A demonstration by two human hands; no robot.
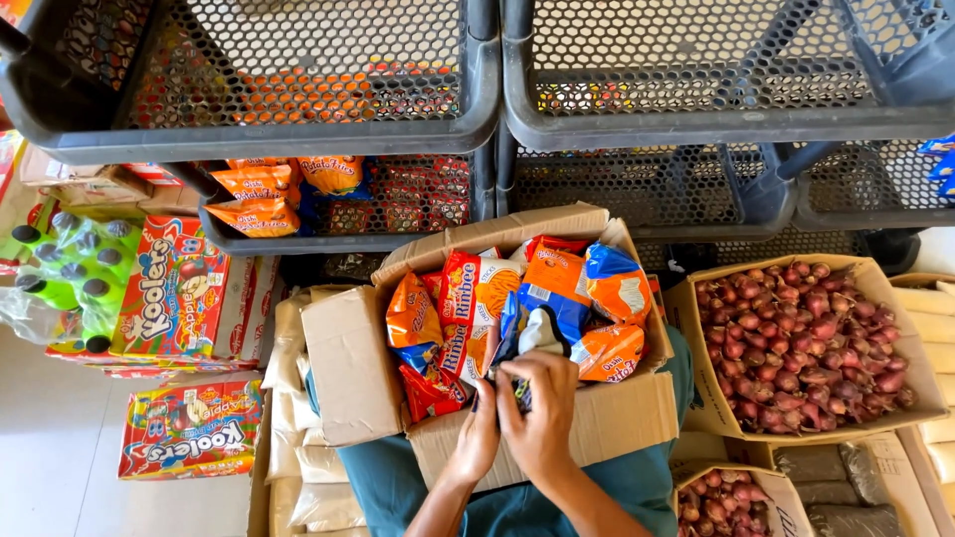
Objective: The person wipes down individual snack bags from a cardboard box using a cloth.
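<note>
Above both hands, grey mesh shelves [298, 80] fill the top of view, some orange packets on a lower tier. Right of the hands, an open carton of red onions [806, 343]; smaller onion box [731, 502] nearer the person. Far left of the hands, bright juice-pack cartons [174, 288] and green bottles in plastic wrap [65, 264].

Directly under and ahead of the hands: cardboard box [607, 423] on the person's lap, flaps open, stuffed with snack packets [477, 288], orange, red and blue.

Right hand [542, 413] and left hand [479, 438] close together at the near edge of the box, fingers closed on one dark blue snack packet [537, 323], which sticks up just beyond the fingertips, touching both. Grip looks like a pinch on its lower edge; exact finger placement partly hidden.

Packet likely light, puffy, crinkly, slick film; contents crush easily. Best held by the sealed end seam or loosely round the middle, no squeezing.
</note>
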